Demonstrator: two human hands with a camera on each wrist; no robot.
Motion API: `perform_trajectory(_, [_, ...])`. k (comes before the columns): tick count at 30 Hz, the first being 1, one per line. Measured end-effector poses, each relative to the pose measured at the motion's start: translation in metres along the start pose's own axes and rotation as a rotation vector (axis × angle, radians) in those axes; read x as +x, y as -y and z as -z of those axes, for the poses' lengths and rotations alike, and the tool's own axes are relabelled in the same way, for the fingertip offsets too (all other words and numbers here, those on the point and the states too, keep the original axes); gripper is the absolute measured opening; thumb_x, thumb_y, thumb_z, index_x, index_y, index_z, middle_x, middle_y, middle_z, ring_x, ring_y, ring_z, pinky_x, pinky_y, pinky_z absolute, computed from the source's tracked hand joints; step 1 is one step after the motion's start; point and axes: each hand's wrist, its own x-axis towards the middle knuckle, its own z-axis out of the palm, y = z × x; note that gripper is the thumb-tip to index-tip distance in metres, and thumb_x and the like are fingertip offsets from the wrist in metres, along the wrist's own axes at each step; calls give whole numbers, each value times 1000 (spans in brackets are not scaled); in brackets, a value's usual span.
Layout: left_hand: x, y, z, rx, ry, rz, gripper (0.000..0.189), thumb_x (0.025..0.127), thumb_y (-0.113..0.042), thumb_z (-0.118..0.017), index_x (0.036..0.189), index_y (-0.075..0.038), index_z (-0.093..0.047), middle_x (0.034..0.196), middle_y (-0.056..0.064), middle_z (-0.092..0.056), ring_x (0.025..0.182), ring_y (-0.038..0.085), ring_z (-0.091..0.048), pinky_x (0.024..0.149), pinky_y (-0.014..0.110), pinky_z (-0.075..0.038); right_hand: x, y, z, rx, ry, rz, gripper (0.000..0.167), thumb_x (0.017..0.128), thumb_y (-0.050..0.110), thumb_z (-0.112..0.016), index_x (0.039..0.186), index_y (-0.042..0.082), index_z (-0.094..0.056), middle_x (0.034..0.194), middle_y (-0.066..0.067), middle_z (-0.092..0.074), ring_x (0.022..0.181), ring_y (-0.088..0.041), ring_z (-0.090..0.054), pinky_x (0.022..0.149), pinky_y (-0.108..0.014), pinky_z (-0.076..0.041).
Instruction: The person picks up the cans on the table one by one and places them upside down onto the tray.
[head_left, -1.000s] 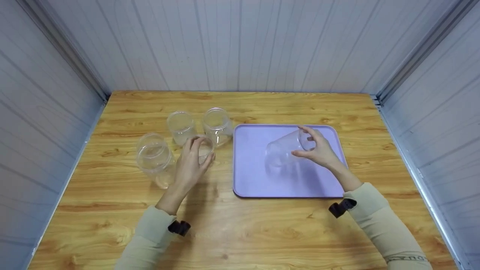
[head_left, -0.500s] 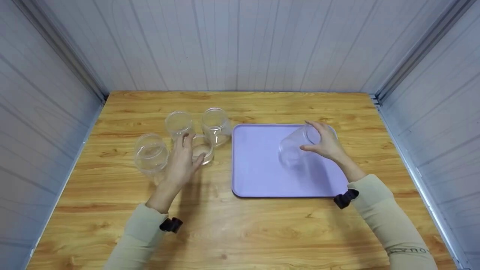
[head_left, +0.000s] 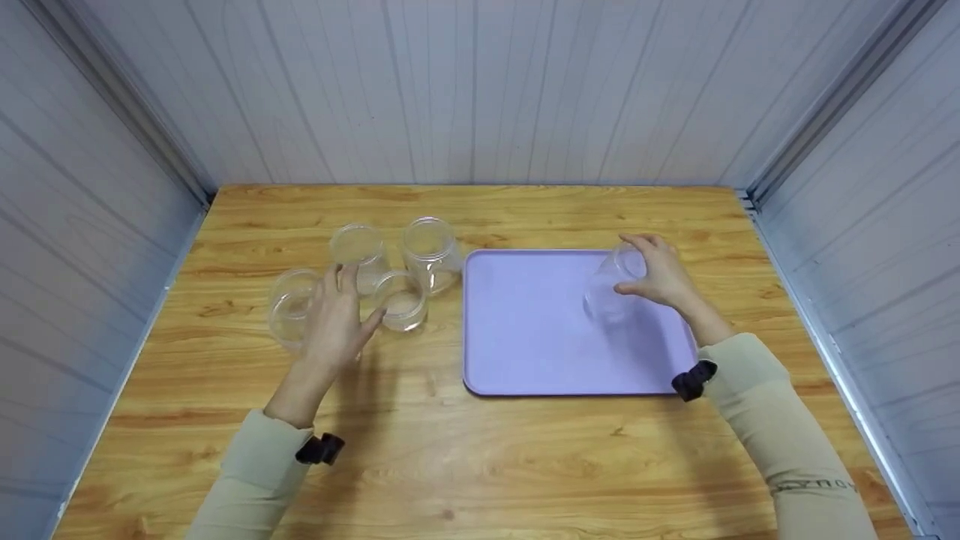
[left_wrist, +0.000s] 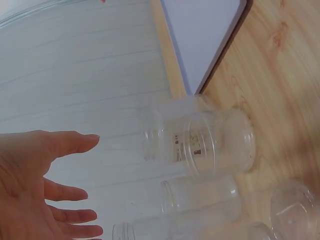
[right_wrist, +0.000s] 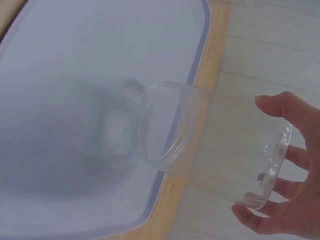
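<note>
Held aslant over the right part of the purple tray (head_left: 525, 345), on the wood-grained desk (head_left: 450, 450): a clear jar (head_left: 609, 294), base uppermost, threaded mouth turned down toward the tray. Gripped round the base by thumb and fingers of the right hand (head_left: 663, 276); contact between jar rim and tray not certain. Judged light, thin-walled and fairly stiff, probably plastic, liable to dent under a hard pinch and to slip on its smooth side; best taken round the base, mouth left free, with wide, gentle pressure. Nothing visible inside.

Left of the tray: further clear jars, upright, see-through, without visible contents or lids. Just beside the tray's left edge, toward its rear, a rear jar (head_left: 433, 259); farther left of the tray, a second rear jar (head_left: 369, 262); nearer the tray's front, a shorter-looking front jar (head_left: 406, 321); farthest from the tray, an outer jar (head_left: 281, 319), partly hidden behind the left hand (head_left: 334, 322). Left hand spread wide, thumb apart, holding nothing.
</note>
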Motion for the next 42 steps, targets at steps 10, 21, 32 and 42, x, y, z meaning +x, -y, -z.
perform_trajectory(10, [1, 10, 8, 99, 81, 60, 73, 77, -29, -68, 128, 10, -33, 127, 34, -29, 117, 49, -26, 88, 67, -21, 10, -13, 6, -29, 17, -43, 78, 69, 14, -73, 134, -2, -32, 131, -32, -26, 118, -50, -22, 93, -60, -23])
perform_trajectory(21, [2, 16, 21, 223, 190, 204, 83, 77, -38, -65, 130, 12, -27, 128, 39, -21, 118, 54, -17, 83, 73, -16, 20, -21, 12, 10, 48, -93, 78, 73, 14, -71, 136, -1, -27, 135, -33, -20, 121, -49, -19, 94, -61, -23])
perform_trajectory(32, [3, 22, 24, 107, 303, 272, 85, 78, -36, -65, 134, 10, -20, 132, 39, -12, 116, 59, -13, 71, 75, -26, 25, -36, 16, -2, 49, -156, 78, 73, 14, -70, 137, 0, -27, 137, -34, -16, 122, -52, -13, 94, -62, -20])
perform_trajectory(42, [0, 30, 25, 65, 292, 227, 80, 79, -31, -65, 132, 12, -22, 126, 44, -17, 111, 63, -17, 78, 69, -30, 32, -44, 14, -20, 50, -189, 80, 72, 15, -72, 137, 1, -27, 138, -32, -13, 123, -50, -12, 97, -60, -17])
